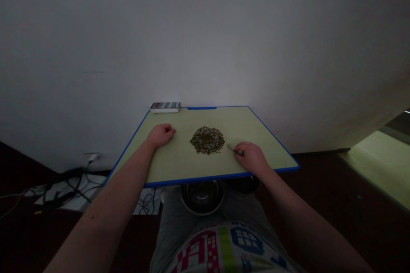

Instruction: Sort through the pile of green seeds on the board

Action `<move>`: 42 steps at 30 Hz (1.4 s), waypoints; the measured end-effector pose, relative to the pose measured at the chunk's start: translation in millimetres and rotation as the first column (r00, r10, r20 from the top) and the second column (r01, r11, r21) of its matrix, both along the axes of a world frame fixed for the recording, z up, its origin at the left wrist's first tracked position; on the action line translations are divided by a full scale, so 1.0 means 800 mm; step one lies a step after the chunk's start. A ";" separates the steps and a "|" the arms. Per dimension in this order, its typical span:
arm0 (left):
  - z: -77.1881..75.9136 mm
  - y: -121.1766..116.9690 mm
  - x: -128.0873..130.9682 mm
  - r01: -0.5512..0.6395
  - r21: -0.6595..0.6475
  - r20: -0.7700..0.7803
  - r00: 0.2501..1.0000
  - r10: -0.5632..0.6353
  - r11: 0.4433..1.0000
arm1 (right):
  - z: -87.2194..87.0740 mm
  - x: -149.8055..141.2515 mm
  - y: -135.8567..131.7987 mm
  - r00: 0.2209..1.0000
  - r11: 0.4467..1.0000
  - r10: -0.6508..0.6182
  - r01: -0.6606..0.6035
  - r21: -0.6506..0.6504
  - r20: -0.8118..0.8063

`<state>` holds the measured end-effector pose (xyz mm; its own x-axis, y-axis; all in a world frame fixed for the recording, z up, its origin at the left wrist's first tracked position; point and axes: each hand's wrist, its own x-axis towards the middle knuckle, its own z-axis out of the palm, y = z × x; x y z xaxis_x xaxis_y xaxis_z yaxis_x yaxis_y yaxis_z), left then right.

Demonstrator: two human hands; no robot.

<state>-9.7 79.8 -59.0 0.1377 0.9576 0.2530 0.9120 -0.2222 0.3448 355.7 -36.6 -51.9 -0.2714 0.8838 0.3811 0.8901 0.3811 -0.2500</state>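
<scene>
A loose pile of small brownish-green seeds or beans lies in the middle of a pale yellow board with a blue rim. To the left of the pile, my left hand rests on the board with its fingers curled closed. Whatever it may hold is hidden. On the other side, my right hand grips a small slim tool with a pale grey tip and a darker handle. That tip points toward the pile and is a little apart from it. I cannot tell the tool's exact kind.
A phone lies on a white box at the board's far left corner, near the grey wall. Below the front edge sits a metal bowl at my lap, beside a dark container. Cables run along the floor at left.
</scene>
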 end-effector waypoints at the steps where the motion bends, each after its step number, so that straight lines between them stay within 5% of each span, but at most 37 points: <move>1: 0.000 0.000 0.000 0.002 0.001 0.005 1.000 -0.002 1.000 | 0.001 0.005 0.002 1.000 1.000 -0.022 0.022 -0.003 0.006; 5: 0.000 0.000 0.000 0.026 0.015 0.019 0.999 -0.026 1.000 | 0.001 0.019 0.004 0.999 0.999 -0.050 0.050 0.000 -0.015; 14: 0.003 -0.003 0.002 0.000 0.001 0.012 1.000 0.000 1.000 | -0.001 -0.003 -0.005 0.993 0.994 0.106 -0.107 -0.028 -0.057; 25: 0.004 -0.002 0.002 -0.006 0.001 -0.018 1.000 0.006 1.000 | 0.004 0.012 0.015 0.997 0.996 -0.082 0.082 -0.038 0.012; 32: 0.004 -0.003 0.002 0.006 -0.003 -0.005 1.000 -0.006 1.000 | -0.002 0.007 0.007 1.000 1.000 -0.018 0.018 0.001 0.021; 42: 0.003 -0.003 0.001 0.011 0.002 -0.010 1.000 -0.011 1.000 | 0.002 0.017 0.055 0.991 0.991 -0.133 0.133 -0.004 0.028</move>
<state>-9.2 77.7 -56.4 0.1507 0.9556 0.2532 0.9129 -0.2328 0.3353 369.3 7.5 -50.3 -0.1620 0.9149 0.3698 0.9394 0.2578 -0.2262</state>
